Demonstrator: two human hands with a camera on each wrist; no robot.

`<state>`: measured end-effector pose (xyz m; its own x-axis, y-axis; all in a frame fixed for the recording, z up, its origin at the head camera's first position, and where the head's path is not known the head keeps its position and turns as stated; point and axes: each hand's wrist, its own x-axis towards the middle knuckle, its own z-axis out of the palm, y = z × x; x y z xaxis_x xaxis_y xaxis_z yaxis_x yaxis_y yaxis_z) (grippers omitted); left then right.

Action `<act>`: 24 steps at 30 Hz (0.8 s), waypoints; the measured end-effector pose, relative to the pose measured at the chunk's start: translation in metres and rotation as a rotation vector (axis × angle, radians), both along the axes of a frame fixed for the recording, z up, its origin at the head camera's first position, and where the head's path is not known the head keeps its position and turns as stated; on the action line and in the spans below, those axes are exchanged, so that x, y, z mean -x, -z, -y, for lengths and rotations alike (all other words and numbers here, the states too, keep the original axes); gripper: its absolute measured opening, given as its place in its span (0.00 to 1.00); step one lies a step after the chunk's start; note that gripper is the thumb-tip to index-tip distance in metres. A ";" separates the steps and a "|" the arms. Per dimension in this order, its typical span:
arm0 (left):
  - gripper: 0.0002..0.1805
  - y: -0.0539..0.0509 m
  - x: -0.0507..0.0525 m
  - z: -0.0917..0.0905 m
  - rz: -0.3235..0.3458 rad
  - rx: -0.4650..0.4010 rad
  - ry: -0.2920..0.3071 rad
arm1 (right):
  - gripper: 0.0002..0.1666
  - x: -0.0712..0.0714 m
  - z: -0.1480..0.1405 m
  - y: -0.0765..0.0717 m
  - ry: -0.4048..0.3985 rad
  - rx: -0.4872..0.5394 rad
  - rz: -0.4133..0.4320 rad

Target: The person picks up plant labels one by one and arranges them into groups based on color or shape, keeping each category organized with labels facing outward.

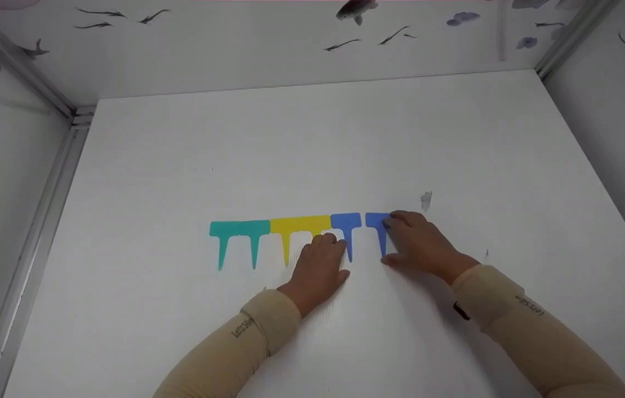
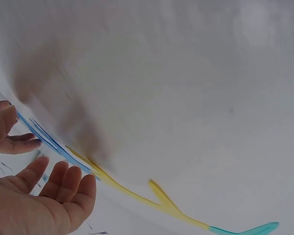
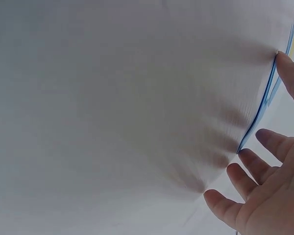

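Note:
Flat T-shaped plastic plant labels lie in a row on the white table, stems toward me. Two teal labels [image 1: 239,228] are at the left, joined by two yellow labels [image 1: 295,224] and a blue label [image 1: 345,220]. The left hand [image 1: 319,271] rests its relaxed fingertips on the stem of the right-hand yellow label and beside the blue stem. A little apart at the right end lies another blue label [image 1: 377,220]. My right hand [image 1: 423,243] holds it lengthwise, thumb at the stem tip and fingers at the head, as the right wrist view shows.
White panels with printed fish and leaves surround the table [image 1: 152,166] at the back and sides. A metal frame post [image 1: 41,221] runs along the left edge. A grey smudge [image 1: 426,200] marks the surface beyond the right hand.

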<state>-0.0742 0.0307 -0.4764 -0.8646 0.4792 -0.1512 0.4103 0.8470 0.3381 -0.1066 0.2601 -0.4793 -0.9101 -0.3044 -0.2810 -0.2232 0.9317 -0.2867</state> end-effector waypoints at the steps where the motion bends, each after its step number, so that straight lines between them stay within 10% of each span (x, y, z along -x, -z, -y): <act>1: 0.30 0.000 0.000 0.000 0.002 0.002 0.000 | 0.51 0.000 0.000 0.000 -0.002 0.001 0.000; 24: 0.31 0.002 -0.001 0.002 0.002 0.010 -0.005 | 0.49 0.007 -0.001 -0.003 -0.033 0.068 0.039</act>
